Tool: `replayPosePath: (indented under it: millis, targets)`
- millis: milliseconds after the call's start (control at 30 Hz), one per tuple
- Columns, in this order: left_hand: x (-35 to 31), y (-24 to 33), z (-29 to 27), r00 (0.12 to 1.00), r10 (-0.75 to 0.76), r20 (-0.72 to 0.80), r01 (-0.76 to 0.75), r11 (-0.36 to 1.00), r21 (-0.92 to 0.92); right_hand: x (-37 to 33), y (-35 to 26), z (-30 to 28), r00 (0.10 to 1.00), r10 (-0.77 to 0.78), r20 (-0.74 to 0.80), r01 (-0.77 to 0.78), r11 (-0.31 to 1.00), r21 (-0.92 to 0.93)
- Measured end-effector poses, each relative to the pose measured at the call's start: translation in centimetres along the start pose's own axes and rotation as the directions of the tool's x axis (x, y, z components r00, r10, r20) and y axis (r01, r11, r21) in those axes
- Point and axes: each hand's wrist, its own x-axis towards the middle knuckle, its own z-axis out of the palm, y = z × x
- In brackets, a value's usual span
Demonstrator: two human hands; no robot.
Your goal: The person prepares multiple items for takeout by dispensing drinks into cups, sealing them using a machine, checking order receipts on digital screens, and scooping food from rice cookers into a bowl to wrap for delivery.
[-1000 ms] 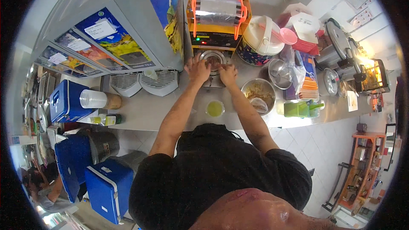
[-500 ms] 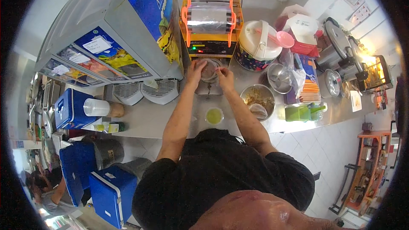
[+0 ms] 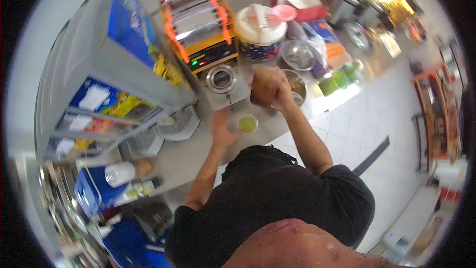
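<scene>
My right hand (image 3: 281, 89) is wrapped round a cup of brown drink (image 3: 263, 87), which is smeared by motion. It is above the counter, beside a metal bowl (image 3: 299, 83) with brownish contents. My left hand (image 3: 222, 128) is blurred, its fingers apart and nothing seen in them. Just right of it stands a small clear cup of green liquid (image 3: 247, 124); I cannot tell whether the fingers touch it. Beyond my hands is a yellow-orange cup sealing machine (image 3: 208, 59) with film rolls. Its round metal cup holder (image 3: 221, 78) sits out in front, with no cup in it.
A grey drink dispenser (image 3: 94, 34) stands on the left, its drip trays (image 3: 181, 124) near my left arm. A lidded jug (image 3: 261, 30), a steel bowl (image 3: 297, 55) and green bottles (image 3: 339, 80) line the right. Stacked cups (image 3: 120, 174) lie by a blue cooler (image 3: 91, 193).
Both hands have left the sealing machine's holder. My right hand has moved right with the cup, and my left hand has come back near the green cup. The view has turned.
</scene>
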Motion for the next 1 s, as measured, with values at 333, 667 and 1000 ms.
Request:
replayPosePath:
  millis: [333, 667, 1000]
  targets:
    - [-5.8, -3.2, 15.2, 0.990, -0.097, -0.105, 0.072, 0.974, -0.214, -13.2, -8.0, -0.3, 0.949, 0.017, -0.316, 0.076, 0.957, 0.280]
    - [-2.0, 3.1, 15.0, 0.906, -0.014, -0.423, -0.140, 0.933, -0.330, -28.6, -23.6, -10.6, 0.827, -0.288, -0.482, 0.391, 0.912, 0.126]
    - [13.1, 40.2, 25.1, 0.986, 0.157, 0.047, 0.105, -0.385, -0.917, -37.7, -43.0, -23.1, 0.675, -0.652, -0.346, 0.654, 0.745, -0.129]
